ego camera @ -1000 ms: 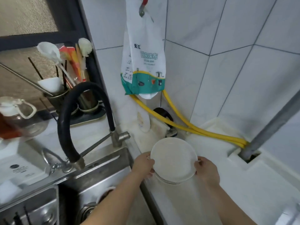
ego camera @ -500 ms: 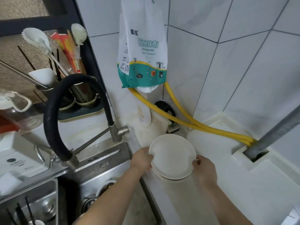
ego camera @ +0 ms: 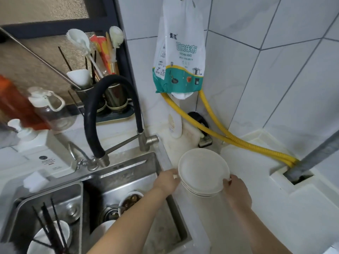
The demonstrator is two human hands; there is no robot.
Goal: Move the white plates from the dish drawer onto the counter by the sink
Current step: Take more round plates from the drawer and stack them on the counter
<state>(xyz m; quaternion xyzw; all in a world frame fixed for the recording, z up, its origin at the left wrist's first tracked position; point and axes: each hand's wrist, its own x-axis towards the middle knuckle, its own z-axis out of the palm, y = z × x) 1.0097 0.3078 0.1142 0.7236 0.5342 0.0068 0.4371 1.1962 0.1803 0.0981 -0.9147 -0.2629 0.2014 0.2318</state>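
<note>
We saw the left hand [ego camera: 167,181] & right hand [ego camera: 236,189] each gripping an opposite rim of the stack of white plates [ego camera: 203,172], held w/ thumbs on top just over the white counter [ego camera: 275,217], right beside the steel sink [ego camera: 128,173] and near the yellow hose [ego camera: 220,136].

Plates [ego camera: 202,171] over counter [ego camera: 275,208], right of sink [ego camera: 128,180].

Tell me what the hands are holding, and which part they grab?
A stack of round white plates, held by its rim: the left hand grips the left edge and the right hand grips the right edge, beside the steel sink.
</note>
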